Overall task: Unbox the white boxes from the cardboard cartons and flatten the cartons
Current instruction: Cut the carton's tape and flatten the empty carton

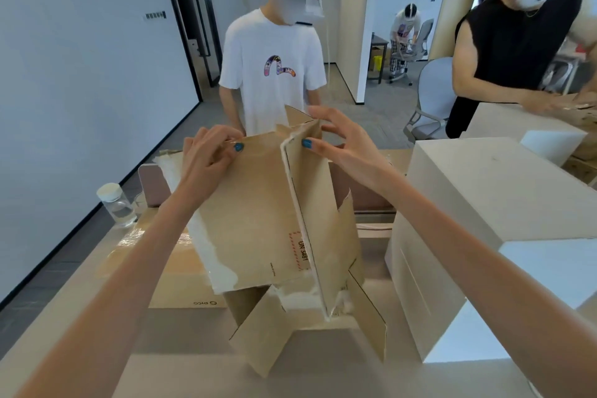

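- Holding observed: the carton (255, 220) stood on end over the middle of the tabletop (323, 375), half collapsed, with its lower flaps (258, 333) splayed toward the near edge.
- Left hand (210, 158): fingers curled over the top edge of the broad panel, thumb on its face.
- Right hand (339, 142): thumb pressed on the narrower panel and fingers spread behind it, a light pinch rather than a full grip.
- Risk 1: both grips sat at the top only. Pushing the panels together could kick the bottom out and twist the carton free of the looser right-hand pinch.
- Risk 2: whitish tape (300, 203) ran down the fold between the panels. It looked likely to resist folding, or to tear unevenly if forced.
- Risk 3: a glass jar (115, 205) stood near the left edge of the tabletop. A leftward swing of the carton could knock it off.
- Risk 4: a white box (484, 191) sat by the right edge, near the carton, and a splayed flap could snag on it.
- Risk 5: a flat carton (181, 291) lay underneath, a slippery base for pressing down.
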Available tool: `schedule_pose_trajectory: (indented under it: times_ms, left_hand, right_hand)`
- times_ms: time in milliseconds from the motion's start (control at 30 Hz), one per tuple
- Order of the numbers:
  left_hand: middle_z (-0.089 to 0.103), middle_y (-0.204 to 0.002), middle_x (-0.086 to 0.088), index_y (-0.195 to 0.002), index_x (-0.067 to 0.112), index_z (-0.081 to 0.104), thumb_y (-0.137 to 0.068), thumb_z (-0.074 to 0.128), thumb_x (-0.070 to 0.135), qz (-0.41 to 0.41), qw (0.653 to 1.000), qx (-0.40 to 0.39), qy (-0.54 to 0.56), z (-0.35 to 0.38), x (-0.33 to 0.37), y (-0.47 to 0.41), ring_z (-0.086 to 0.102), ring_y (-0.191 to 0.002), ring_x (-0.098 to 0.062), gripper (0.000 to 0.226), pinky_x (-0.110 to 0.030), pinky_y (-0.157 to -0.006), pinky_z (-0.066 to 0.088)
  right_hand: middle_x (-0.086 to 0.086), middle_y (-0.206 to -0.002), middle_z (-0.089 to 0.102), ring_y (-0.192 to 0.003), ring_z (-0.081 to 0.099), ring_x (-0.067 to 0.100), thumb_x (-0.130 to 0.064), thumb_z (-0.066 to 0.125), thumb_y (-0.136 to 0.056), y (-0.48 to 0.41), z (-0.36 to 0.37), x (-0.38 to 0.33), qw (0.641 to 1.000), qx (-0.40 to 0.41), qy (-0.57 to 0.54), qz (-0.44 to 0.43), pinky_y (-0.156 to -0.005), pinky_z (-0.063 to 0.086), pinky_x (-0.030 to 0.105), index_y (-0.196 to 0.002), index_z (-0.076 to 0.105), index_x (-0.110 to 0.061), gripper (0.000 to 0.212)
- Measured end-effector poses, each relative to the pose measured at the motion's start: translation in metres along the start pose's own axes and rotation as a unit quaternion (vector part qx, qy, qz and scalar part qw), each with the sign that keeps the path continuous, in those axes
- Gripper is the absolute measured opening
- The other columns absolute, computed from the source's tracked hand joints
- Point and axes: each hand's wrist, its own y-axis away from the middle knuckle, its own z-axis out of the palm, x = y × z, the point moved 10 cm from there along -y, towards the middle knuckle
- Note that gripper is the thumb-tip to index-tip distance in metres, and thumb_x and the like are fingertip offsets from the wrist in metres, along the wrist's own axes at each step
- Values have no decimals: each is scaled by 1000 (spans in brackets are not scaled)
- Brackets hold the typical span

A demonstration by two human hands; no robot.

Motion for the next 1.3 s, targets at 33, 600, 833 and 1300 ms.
schedule_pose_trajectory:
  times_ms: [33,600,833,1300]
  left_hand:
    - [56,-92,20,-99,23,64,-98,49,21,8,1000,4,-12,-4,6,2,45,-87,-15,14,-39,-84,25]
    - [47,-85,12,-100,24,62,-92,53,13,98,970,66,-211,-54,146,67,41,-83,-18,16,-32,-75,18]
    - [55,-88,7,-101,23,67,-96,53,16,119,949,85,-278,-70,204,88,48,-87,-22,16,-34,-79,24]
    - [52,-79,12,-98,20,70,-92,53,18,64,961,106,-249,-111,232,109,42,-80,-11,18,-28,-78,20]
  right_hand:
    - [-15,-129,56,-119,49,0,-35,62,-92,-2,-3,-6,1000,5,20,-6,-91,41,20,-131,54,-25,41]
    - [6,-119,53,-120,42,24,-28,48,-92,56,-5,-90,797,-72,597,-50,-97,31,34,-115,59,-14,30]
    - [0,-81,53,-90,51,19,-57,37,-94,105,-33,-97,830,31,555,-53,-95,32,34,-80,55,-17,46]
    - [-3,-56,47,-51,42,15,-79,37,-83,148,-56,-127,871,109,475,-58,-52,25,30,-56,39,-23,62]
